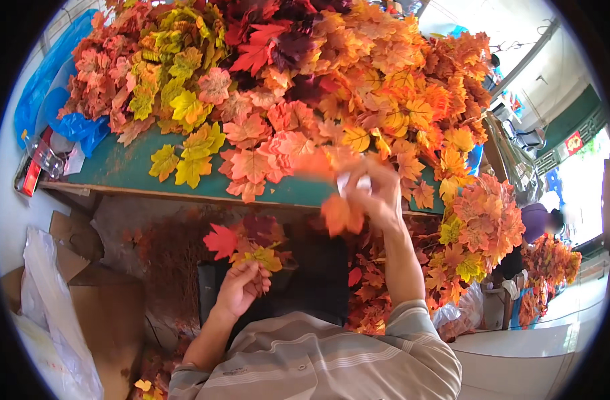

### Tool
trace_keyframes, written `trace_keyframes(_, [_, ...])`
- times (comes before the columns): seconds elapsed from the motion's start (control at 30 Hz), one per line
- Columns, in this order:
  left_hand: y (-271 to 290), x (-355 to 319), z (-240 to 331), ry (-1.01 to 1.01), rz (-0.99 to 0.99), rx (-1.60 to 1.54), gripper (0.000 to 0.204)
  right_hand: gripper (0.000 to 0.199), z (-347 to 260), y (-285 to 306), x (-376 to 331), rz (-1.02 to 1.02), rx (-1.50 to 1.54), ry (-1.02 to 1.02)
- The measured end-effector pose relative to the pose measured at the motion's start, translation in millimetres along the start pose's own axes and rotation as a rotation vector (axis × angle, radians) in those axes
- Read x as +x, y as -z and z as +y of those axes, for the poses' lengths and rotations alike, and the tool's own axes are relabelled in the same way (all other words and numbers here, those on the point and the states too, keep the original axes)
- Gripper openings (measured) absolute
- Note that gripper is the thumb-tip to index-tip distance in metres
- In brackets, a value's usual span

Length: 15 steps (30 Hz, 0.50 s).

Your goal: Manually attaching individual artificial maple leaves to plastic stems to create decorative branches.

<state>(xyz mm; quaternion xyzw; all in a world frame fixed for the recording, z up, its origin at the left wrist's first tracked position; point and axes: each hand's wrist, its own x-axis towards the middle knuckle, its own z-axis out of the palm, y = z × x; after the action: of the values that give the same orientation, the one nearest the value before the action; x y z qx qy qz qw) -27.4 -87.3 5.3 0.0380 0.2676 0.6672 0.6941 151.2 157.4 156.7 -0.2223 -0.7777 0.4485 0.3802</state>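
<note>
While the left hand pinches a small bunch of leaves low in the lap, the right hand grips a blurred orange leaf at the table edge. A hasty pull could spill the heap there. Cardboard lies left; a bright doorway opens right.

Leaf bunch: artificial maple leaves in red, dark maroon and yellow-orange, fanned upward from gathered stems. Position: below the desk edge, stems gripped in the left hand. Orange leaf: single artificial maple leaf, motion-blurred, hanging from the fingers of the right hand, in front of the desk edge.
</note>
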Motion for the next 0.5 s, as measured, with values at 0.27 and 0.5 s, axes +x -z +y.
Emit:
trace_keyframes(0.27, [-35.7,17.1,2.4,-0.31,0.152,0.463,0.011,0.007,16.6,-60.6,-82.9,-0.464,0.279,-0.738])
trace_keyframes(0.5, [-43.7,6.1,-5.2,-0.429,0.125,0.673,0.005,0.012,37.9,-92.0,-109.0,-0.331,0.211,-0.299])
